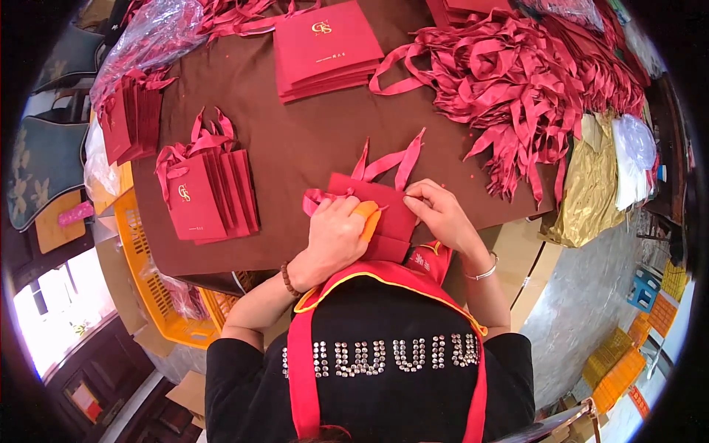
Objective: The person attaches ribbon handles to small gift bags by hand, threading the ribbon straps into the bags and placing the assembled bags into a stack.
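A small dark red paper gift bag [395, 219] lies at the table's near edge, against my apron. Red ribbon [385, 164] sticks out past its far edge in loose ends. My left hand [336, 235] is closed over the bag's left side, an orange cover [365, 216] round one finger and a loop of ribbon bunched beside the knuckles. At the bag's upper right edge, my right hand [442, 214] pinches with thumb and forefinger. What lies between those fingertips is too small to make out.
Stacked bags with ribbon handles [210, 196] stand at left, flat red bags [325, 48] at the back. A big heap of red ribbons [509, 88] covers the right side, next to gold wrapping [591, 188]. Below the table's left edge sits a yellow crate [159, 295].
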Demonstrator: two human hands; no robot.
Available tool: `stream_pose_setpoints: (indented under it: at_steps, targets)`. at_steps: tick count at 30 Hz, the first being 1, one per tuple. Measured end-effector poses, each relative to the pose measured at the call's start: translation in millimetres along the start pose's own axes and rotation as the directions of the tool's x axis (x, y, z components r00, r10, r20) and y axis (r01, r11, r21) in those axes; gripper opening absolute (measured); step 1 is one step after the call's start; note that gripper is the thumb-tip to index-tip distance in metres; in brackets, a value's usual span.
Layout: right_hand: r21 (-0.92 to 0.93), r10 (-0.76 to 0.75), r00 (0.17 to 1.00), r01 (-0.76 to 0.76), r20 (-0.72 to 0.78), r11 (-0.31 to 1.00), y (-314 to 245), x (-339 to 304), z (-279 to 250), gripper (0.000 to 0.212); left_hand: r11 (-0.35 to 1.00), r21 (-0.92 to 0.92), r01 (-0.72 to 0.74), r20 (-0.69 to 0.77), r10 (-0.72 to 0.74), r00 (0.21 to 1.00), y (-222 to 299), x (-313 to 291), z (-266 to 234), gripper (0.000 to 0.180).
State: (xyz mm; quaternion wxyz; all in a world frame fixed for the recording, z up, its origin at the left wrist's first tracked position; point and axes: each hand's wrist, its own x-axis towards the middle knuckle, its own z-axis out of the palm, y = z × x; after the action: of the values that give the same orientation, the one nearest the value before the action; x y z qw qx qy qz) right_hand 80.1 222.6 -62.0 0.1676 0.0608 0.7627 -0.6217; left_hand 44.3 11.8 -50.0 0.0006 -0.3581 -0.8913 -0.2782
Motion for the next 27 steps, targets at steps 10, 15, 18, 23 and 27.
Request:
stream_pose_setpoints:
  at_steps: [10, 15, 18, 23, 27]
  targets:
    - [-0.006, -0.035, 0.999, 0.034, -0.022, 0.999, -2, -6, 3, 0.016, 1.000, -0.002, 0.007, 0.029, -0.007, 1.000, 5, 6, 7, 0.015]
    - [0.006, -0.077, 0.995, 0.077, -0.068, 0.997, 0, -7, 6, 0.019, 1.000, -0.014, -0.011, 0.020, 0.011, 1.000, 11, 11, 7, 0.014]
    - [-0.023, -0.083, 0.995, 0.082, -0.048, 0.996, -1, -7, 4, 0.019, 0.999, -0.026, -0.019, 0.016, 0.019, 1.000, 12, 12, 8, 0.013]
    - [0.188, 0.019, 1.000, -0.017, -0.007, 0.982, 9, -8, 2, 0.017, 0.999, -0.040, -0.010, 0.081, 0.013, 0.997, 11, 10, 7, 0.013]
    - [0.279, 0.087, 0.996, -0.094, 0.037, 0.956, 6, -8, -1, 0.018, 0.993, -0.081, 0.080, 0.135, -0.069, 0.988, 6, 10, 8, 0.012]
